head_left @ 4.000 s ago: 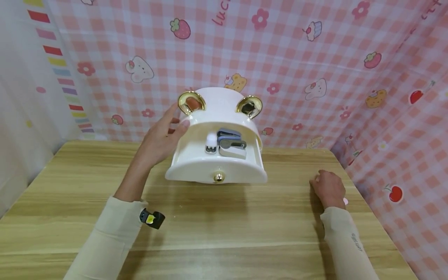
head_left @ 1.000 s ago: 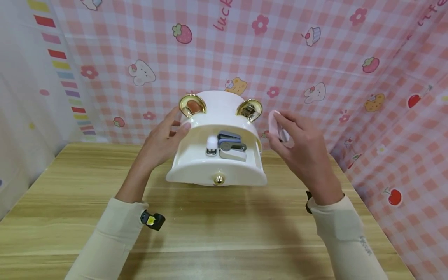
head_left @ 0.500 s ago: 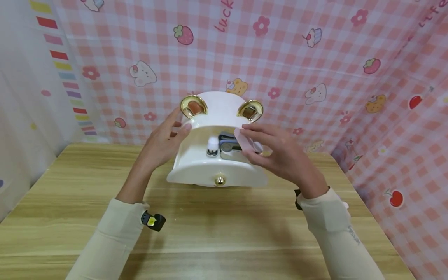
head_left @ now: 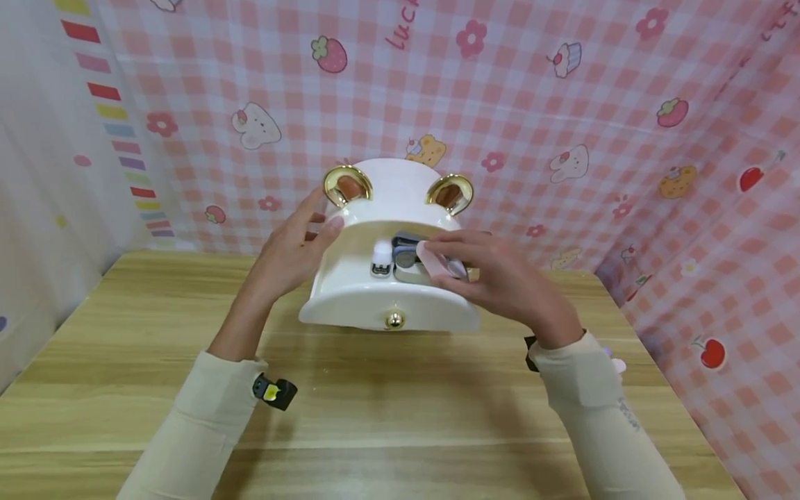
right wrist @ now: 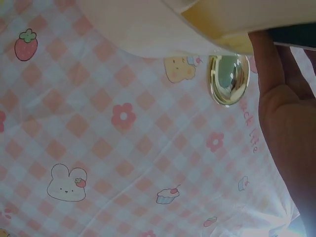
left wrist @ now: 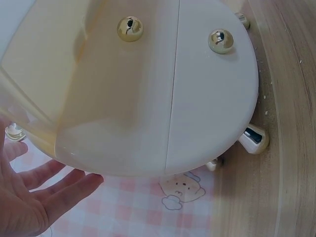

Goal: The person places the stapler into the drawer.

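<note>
A white storage box [head_left: 400, 198] with gold ears stands on the table, its upper drawer [head_left: 350, 310] pulled out. My left hand [head_left: 290, 257] rests against the box's left side, thumb near the ear; the left wrist view shows its straight fingers [left wrist: 74, 190] along the wall. Over the drawer's right part, my right hand [head_left: 506, 278] pinches a small pink item [head_left: 432, 261] with a pale round part; I cannot tell its kind. Inside lie a blue-grey stapler [head_left: 406, 239], a grey-and-white stapler [head_left: 406, 260] partly hidden by the pink item, and a small white-capped item [head_left: 382, 260].
The wooden table [head_left: 375, 417] spreads in front of the box. Small pink and purple things [head_left: 618, 365] lie by my right sleeve. A pink checked cloth [head_left: 512, 90] hangs close behind. Below the pulled-out drawer is a closed one with a gold knob [left wrist: 220, 41].
My right hand has come from the table's right side, carrying the pink item leftward and into the drawer, beside the staplers. My left hand stays at the box.
</note>
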`<control>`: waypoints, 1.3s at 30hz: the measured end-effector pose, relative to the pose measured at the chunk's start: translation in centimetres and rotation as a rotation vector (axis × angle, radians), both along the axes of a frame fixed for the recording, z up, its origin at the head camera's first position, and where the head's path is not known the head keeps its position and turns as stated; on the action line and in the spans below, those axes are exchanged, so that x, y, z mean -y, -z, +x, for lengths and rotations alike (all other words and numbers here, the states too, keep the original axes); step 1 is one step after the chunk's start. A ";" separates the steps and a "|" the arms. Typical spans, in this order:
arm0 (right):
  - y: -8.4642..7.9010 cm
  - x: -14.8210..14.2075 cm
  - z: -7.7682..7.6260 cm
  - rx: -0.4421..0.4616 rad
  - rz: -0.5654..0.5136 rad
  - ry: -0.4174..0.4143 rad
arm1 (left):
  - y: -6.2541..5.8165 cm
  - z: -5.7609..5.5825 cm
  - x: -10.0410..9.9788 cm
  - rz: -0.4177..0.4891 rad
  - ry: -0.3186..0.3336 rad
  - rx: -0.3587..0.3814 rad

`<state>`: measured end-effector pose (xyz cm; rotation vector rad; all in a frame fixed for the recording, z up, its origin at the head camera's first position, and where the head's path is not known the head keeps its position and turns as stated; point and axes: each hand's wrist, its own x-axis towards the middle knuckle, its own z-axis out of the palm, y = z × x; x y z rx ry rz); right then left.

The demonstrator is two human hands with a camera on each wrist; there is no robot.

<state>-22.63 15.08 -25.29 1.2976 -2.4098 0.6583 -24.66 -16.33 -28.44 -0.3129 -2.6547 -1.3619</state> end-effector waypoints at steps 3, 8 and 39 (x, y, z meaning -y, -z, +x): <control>0.5 0.3 -0.2 -0.060 0.010 0.041 | -0.1 0.0 0.0 -0.007 0.000 0.007; 1.1 0.9 -0.4 -0.151 0.036 0.092 | -0.1 0.1 -0.1 -0.015 -0.004 0.011; 1.7 0.9 -0.9 -0.477 -0.126 0.126 | -0.2 0.3 0.3 -0.003 0.004 0.009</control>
